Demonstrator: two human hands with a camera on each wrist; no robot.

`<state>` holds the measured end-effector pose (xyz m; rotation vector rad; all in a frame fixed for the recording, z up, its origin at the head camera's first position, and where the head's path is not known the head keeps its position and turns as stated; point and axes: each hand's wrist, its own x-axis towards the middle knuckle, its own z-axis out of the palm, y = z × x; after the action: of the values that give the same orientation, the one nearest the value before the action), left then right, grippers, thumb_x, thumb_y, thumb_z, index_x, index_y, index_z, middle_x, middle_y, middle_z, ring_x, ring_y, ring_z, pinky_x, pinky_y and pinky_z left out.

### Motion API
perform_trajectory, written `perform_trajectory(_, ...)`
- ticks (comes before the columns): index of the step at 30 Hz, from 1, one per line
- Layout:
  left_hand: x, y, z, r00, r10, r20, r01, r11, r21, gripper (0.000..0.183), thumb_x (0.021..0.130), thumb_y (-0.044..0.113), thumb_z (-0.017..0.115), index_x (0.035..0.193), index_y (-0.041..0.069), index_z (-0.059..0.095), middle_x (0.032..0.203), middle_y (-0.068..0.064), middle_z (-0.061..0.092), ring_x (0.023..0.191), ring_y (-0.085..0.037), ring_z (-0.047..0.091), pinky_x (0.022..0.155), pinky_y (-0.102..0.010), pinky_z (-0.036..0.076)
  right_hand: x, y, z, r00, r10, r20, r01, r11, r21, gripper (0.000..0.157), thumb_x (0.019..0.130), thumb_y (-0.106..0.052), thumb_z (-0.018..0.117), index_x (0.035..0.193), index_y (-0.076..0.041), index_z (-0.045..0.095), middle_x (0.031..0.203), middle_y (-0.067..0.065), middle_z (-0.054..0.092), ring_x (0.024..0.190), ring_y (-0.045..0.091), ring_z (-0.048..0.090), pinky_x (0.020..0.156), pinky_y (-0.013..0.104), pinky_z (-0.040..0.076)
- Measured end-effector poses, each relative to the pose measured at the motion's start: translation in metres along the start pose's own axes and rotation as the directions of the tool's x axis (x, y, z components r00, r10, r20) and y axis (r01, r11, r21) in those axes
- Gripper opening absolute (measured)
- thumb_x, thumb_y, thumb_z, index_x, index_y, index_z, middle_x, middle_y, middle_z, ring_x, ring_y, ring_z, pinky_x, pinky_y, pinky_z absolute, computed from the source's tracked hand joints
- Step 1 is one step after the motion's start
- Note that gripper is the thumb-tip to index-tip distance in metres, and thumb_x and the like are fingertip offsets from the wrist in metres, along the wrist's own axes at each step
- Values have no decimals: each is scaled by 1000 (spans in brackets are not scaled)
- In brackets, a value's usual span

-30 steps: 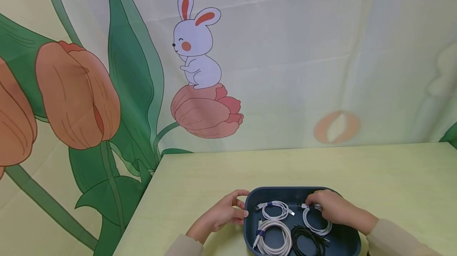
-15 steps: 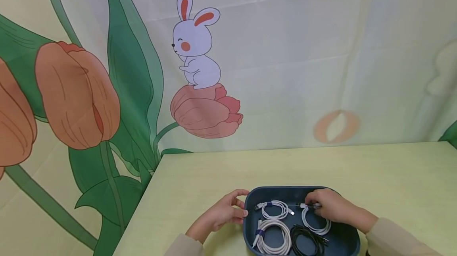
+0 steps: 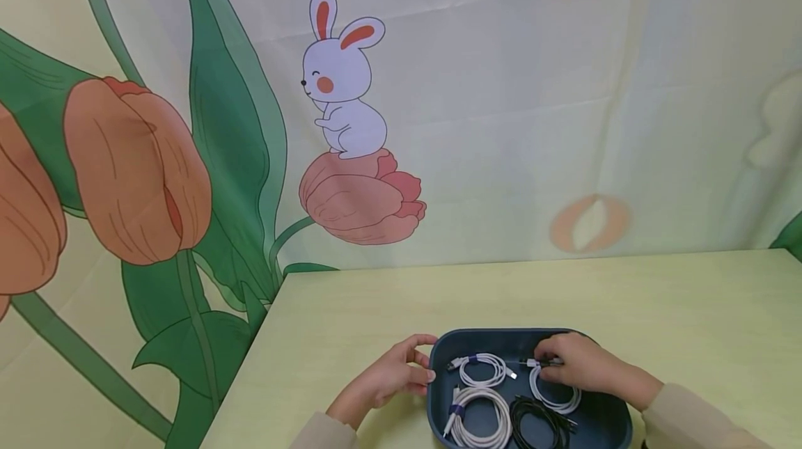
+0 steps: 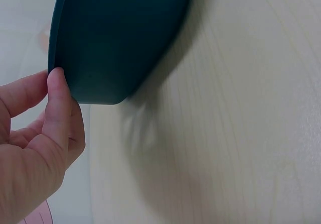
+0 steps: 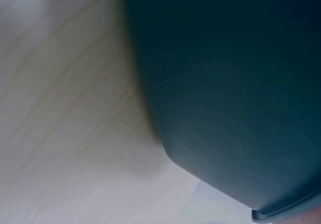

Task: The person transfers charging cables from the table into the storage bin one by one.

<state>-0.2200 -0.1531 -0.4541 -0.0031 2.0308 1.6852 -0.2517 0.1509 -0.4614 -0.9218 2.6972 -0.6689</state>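
A dark blue bin [image 3: 501, 330] rests on the table, holding several coiled cables. My left hand [image 3: 396, 369] pinches its left rim between thumb and fingers, as the left wrist view also shows on the bin wall [image 4: 120, 38]. Inside the bin at the right, my right hand [image 3: 583, 363] pinches the top of a coiled white cable [image 3: 567, 408]; its fingertips are partly hidden. A smaller white cable coil [image 3: 498, 367] lies at the back left. In front of it sits a thicker white coil [image 3: 503, 418] with a purple tie. Beside that lies a black cable coil [image 3: 523, 410].
The pale wooden table [image 3: 351, 310] extends behind and to both sides of the bin. A backdrop with a printed rabbit [image 3: 354, 125] and tulips hangs behind it. In the right wrist view, the bin's outer wall [image 5: 225, 98] fills much of the frame.
My right fingers have shifted slightly at the top of the right-hand white cable. The left hand stays on the rim and the other coils lie as before.
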Motion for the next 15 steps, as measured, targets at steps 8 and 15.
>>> perform_trajectory(8, 0, 0, 0, 1000, -1, 0, 1, 1000, -2, 53, 79, -6, 57, 127, 11, 41, 88, -6, 45, 65, -14, 50, 55, -22, 48, 1, 0, 1, 997, 31, 77, -33, 999, 28, 33, 74, -30, 68, 96, -5, 65, 93, 4, 65, 82, 17, 58, 72, 37, 49)
perform_trajectory(15, 0, -1, 0, 1000, 2, -2, -2, 1000, -2, 54, 79, -6, 57, 127, 11, 41, 88, -6, 45, 64, -14, 50, 55, -22, 48, 0, 0, 1, 992, 29, 119, -32, 999, 18, 40, 70, -29, 72, 100, -4, 64, 98, 7, 64, 91, 24, 58, 78, 42, 47)
